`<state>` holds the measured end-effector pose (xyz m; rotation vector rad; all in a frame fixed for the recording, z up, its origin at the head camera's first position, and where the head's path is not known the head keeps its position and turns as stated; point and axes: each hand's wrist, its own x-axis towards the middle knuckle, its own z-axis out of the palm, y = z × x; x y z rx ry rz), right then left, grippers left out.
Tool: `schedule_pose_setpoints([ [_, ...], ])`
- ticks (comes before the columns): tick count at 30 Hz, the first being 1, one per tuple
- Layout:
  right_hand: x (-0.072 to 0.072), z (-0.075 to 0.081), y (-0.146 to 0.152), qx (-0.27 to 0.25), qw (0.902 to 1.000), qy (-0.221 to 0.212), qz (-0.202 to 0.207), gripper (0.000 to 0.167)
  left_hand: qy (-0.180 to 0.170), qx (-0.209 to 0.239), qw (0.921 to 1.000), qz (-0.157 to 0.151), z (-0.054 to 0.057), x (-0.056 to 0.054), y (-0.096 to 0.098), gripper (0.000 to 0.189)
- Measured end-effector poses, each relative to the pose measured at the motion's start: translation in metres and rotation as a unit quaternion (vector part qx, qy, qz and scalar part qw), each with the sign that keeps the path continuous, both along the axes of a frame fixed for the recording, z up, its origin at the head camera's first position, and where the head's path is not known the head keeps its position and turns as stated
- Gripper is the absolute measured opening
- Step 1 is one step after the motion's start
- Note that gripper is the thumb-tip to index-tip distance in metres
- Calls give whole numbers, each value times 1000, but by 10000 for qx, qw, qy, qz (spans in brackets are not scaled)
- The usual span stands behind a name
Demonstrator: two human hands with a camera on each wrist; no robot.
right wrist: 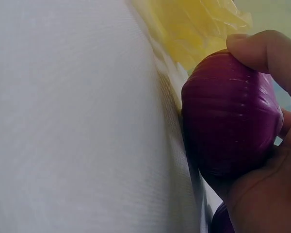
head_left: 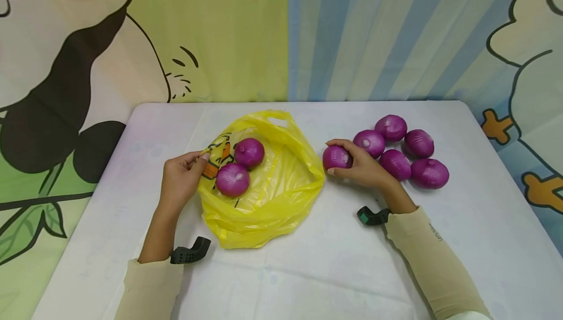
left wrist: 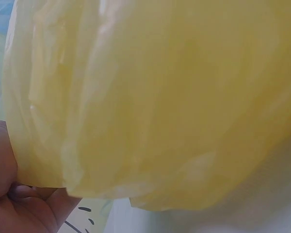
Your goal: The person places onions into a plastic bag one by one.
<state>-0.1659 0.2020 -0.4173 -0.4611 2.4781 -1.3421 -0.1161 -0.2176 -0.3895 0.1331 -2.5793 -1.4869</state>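
A yellow plastic bag (head_left: 281,183) lies spread with its mouth open on the white table. Two purple onions (head_left: 233,180) rest inside it, toward its left side. My left hand (head_left: 182,176) pinches the bag's left rim between thumb and fingers; in the left wrist view the yellow plastic (left wrist: 150,107) fills most of the picture. Just right of the bag, my right hand (head_left: 362,166) grips another onion (head_left: 336,159), thumb on the near side and fingers over the far side. Close up in the right wrist view, that onion (right wrist: 233,116) shows its striped purple skin.
Several more onions (head_left: 419,143) sit grouped on the table (head_left: 316,271) to the right, beside and beyond my right hand. Black wrist cameras (head_left: 191,250) are worn on both wrists. Behind the table hangs a printed cloth (head_left: 211,32) with cartoon figures and stripes.
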Motion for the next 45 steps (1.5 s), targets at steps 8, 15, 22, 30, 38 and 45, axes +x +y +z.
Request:
schedule_pose_setpoints([
  [8, 7, 19, -7, -96, 9998, 96, -113, 65, -43, -22, 10000, 3, 0, -1, 0, 45],
  [15, 2, 18, -5, -342, 9992, 99, -177, 64, -77, -2, 10000, 33, 0, -1, 0, 45],
  [22, -5, 19, -6, -538, 9981, 201, -204, 65, -24, -19, 10000, 36, -2, 0, -1, 43],
  [30, -7, 29, -16, -740, 9964, 370, -157, 63, 4, -76, 10000, 21, -1, 0, -1, 44],
  [38, -8, 38, -28, -1073, 9936, 292, -212, 61, -35, -97, 9999, -1, -2, 0, -2, 44],
  [45, -12, 43, -40, -1363, 9903, 271, -81, 62, -53, -71, 10000, 16, -1, 0, -1, 44],
])
